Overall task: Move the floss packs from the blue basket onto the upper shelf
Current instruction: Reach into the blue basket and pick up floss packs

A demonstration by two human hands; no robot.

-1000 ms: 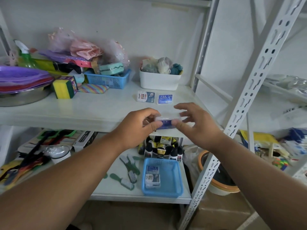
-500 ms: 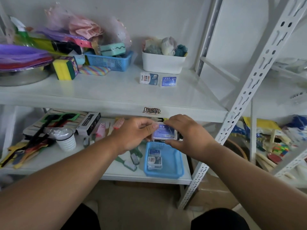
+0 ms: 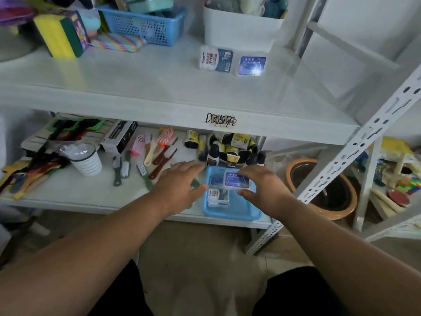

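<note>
Two bare forearms reach forward from the bottom of the view toward the lower shelf (image 3: 68, 192); the left hand (image 3: 180, 183) hovers just left of the blue basket (image 3: 232, 212) with its fingers spread and relaxed, holding nothing, over a green brush that it partly hides; the right hand (image 3: 262, 185) is above the basket, and its thumb and fingers pinch a clear floss pack with a blue label (image 3: 238, 180) by its edges; under that pack, inside the basket, lie two more packs, a blue one (image 3: 216, 181) partly covered and a white one (image 3: 218, 197) nearer the front; the basket sits at the right front end of the lower shelf; just behind it a cluster of small black and yellow bottles (image 3: 230, 149) crowds the back of the shelf; to the left lie combs and hairbrushes (image 3: 157, 147), a ribbed white cup (image 3: 85, 159), a black and white box (image 3: 119, 136) and a heap of coloured tools; beyond the pierced white post (image 3: 355, 151) on the right stands an orange-rimmed pot (image 3: 323, 183); the front lip of the upper shelf (image 3: 136, 87) juts out above both hands, between the basket and the shelf top; on that shelf two floss packs (image 3: 232, 61) already lie side by side in front of a white tub (image 3: 241, 30); further left are a second blue basket (image 3: 145, 26), a striped sponge and a yellow and green sponge (image 3: 59, 36).
</note>
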